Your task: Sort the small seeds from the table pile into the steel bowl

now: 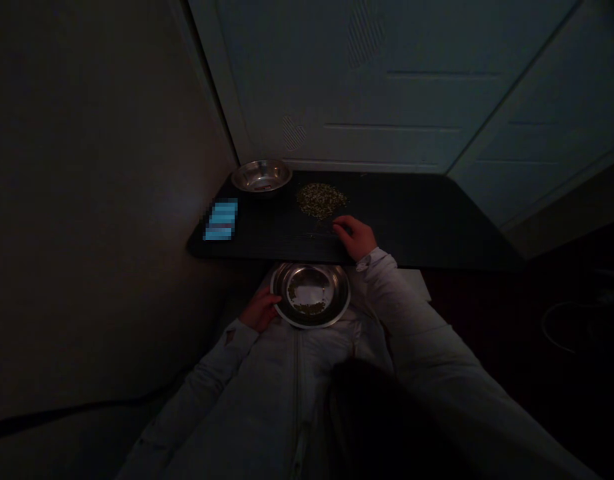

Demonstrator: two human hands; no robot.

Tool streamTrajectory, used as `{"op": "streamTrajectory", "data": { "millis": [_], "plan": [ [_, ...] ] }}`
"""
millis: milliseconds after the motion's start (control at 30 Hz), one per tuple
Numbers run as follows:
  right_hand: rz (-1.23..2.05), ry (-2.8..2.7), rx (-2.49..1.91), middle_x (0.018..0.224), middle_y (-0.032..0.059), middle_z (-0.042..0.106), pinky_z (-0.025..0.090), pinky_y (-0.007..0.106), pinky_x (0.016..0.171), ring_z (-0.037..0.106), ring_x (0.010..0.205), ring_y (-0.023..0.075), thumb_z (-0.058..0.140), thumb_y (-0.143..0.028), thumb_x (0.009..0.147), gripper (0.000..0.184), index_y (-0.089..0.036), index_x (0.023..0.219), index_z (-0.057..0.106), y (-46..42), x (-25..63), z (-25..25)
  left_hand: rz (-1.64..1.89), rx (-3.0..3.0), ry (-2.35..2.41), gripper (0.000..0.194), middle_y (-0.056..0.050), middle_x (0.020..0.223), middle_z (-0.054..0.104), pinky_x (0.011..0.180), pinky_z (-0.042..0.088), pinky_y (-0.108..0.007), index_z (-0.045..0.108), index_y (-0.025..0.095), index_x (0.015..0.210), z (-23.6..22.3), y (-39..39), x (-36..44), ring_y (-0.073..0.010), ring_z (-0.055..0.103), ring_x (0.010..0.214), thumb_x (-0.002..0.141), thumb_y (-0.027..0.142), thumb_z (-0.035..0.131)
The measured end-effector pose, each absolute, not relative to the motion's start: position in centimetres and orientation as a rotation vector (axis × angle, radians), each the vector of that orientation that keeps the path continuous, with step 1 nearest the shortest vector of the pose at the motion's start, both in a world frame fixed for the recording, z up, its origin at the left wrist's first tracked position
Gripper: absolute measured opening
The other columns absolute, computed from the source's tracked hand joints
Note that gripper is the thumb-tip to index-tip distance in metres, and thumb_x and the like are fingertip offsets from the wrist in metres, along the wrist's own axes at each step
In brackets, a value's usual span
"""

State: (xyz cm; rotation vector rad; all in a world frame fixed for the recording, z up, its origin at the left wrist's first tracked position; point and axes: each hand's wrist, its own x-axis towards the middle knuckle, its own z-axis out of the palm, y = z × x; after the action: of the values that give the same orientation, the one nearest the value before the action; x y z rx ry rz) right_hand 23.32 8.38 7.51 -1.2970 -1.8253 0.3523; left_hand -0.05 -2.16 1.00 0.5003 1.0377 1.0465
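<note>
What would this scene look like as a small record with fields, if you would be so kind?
Left hand: on the rim of a steel bowl, below the table edge
Bowl contents: a few greenish grains
Right hand: fingers curled, over a black tabletop
Nearest to right hand: pile of greenish seeds
Also on tabletop: second steel bowl; pixelated blue rectangle
Behind: white panelled door

Silver steel bowl (261,175) on black surface (411,227); speckled olive-brown seed heap (321,200); pale grey sleeve (411,313); dim blue-grey door (387,100) with faint diagonal hatching.
</note>
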Motion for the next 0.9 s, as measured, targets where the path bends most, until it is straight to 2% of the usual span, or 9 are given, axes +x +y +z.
{"op": "streamTrajectory", "data": {
  "millis": [367,567,900],
  "plan": [
    [0.413,-1.871,-1.253,0.086,0.0031,0.064,0.043,0.031,0.075,0.057,0.08,0.0162,0.047,-0.032,0.076,0.021,-0.019,0.084,0.061,8.41,23.32,7.39,1.042,0.503,1.04,0.039,-0.003,0.08,0.068,0.073,0.046,-0.03,0.065,0.017,0.089,0.92,-2.12,-0.1,-0.0219,0.061,0.084,0.051,0.008,0.066],
    [0.405,-1.836,-1.216,0.085,0.0034,0.065,0.043,0.031,0.075,0.057,0.08,0.0162,0.048,-0.032,0.076,0.02,-0.018,0.083,0.061,8.69,23.37,7.13,1.051,0.488,1.011,0.037,-0.002,0.08,0.069,0.068,0.048,-0.028,0.065,0.017,0.087,0.81,-2.09,-0.05,-0.0186,0.062,0.076,0.051,0.007,0.066],
    [0.419,-1.876,-1.227,0.084,0.0026,0.065,0.044,0.029,0.072,0.057,0.076,0.0152,0.049,-0.031,0.076,0.019,-0.018,0.084,0.062,8.41,23.35,7.33,1.043,0.502,0.996,0.039,-0.003,0.082,0.068,0.073,0.046,-0.031,0.065,0.016,0.09,0.59,-2.09,-0.16,-0.021,0.061,0.082,0.053,0.007,0.065]
  ]
}}
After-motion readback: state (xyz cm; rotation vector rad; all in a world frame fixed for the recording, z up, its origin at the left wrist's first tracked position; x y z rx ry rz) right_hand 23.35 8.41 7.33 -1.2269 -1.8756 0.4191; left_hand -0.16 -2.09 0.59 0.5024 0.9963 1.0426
